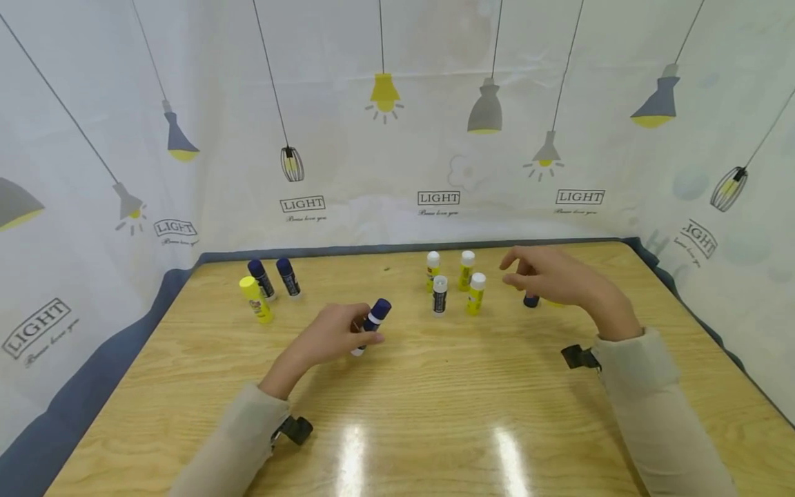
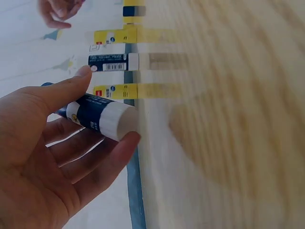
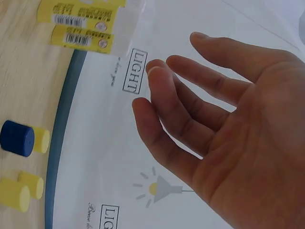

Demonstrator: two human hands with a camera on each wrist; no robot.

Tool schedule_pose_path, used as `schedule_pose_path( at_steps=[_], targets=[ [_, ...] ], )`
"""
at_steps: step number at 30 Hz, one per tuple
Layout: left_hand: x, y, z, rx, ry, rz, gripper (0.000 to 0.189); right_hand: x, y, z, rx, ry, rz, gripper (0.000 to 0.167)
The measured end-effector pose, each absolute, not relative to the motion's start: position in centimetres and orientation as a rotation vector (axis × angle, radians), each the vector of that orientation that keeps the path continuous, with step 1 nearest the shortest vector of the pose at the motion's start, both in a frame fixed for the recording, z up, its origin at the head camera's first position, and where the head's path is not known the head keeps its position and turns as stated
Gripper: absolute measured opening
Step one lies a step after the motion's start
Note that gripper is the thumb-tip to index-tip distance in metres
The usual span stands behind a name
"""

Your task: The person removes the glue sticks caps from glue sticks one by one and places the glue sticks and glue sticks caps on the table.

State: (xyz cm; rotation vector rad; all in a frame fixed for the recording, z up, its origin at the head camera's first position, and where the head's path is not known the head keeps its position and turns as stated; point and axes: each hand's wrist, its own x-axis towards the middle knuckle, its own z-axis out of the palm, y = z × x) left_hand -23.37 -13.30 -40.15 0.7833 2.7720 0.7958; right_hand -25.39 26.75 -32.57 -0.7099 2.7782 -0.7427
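Note:
My left hand (image 1: 330, 334) holds a dark blue glue stick (image 1: 375, 320) by its body, tilted above the table. Its blue cap is at the upper end; in the left wrist view the white base (image 2: 119, 121) points towards the wood, with the thumb along the label and a fingertip at the base. Over the right side of the table, my right hand (image 1: 553, 275) hovers with loosely bent fingers and nothing in them. Below it lie a blue cap (image 3: 17, 138) and yellow caps (image 3: 15, 194), partly hidden by the hand in the head view.
Mid-table stand several white-topped glue sticks: yellow ones (image 1: 475, 295) and one with a dark label (image 1: 439, 298). At the back left are two blue-capped glue sticks (image 1: 288, 277) and a yellow one (image 1: 256, 299). A lamp-printed cloth (image 1: 360, 166) hangs behind the wooden table (image 1: 428, 407).

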Motion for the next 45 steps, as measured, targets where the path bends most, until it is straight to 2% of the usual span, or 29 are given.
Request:
schedule_pose_path(
  at_steps=[7, 19, 25, 33, 40, 45],
  targets=[
    [-23.4, -11.2, -40.5, 0.841, 2.83, 0.834, 0.035, -24.9, 25.7, -32.2, -0.789, 2.756, -0.78, 0.027],
    [-24.3, -7.3, -39.6, 0.927, 2.88, 0.911, 0.03, -24.3, 23.3, -32.9, -0.928, 2.717, -0.804, 0.025],
    [-24.3, -5.9, -39.2, 0.945, 2.85, 0.93, 0.028, -24.0, 22.1, -33.2, -0.962, 2.675, -0.863, 0.031],
    [-24.1, -5.5, -39.2, 0.981, 2.879, 0.874, 0.027, -23.8, 20.4, -34.0, -0.926, 2.612, -0.941, 0.047],
    [-23.6, -5.5, -39.3, 1.044, 2.945, 0.747, 0.03, -23.5, 19.3, -34.5, -0.952, 2.617, -0.854, 0.04],
    [-23.3, -5.2, -39.2, 1.091, 2.964, 0.686, 0.032, -23.4, 18.7, -34.9, -0.966, 2.627, -0.784, 0.041]
  ],
)
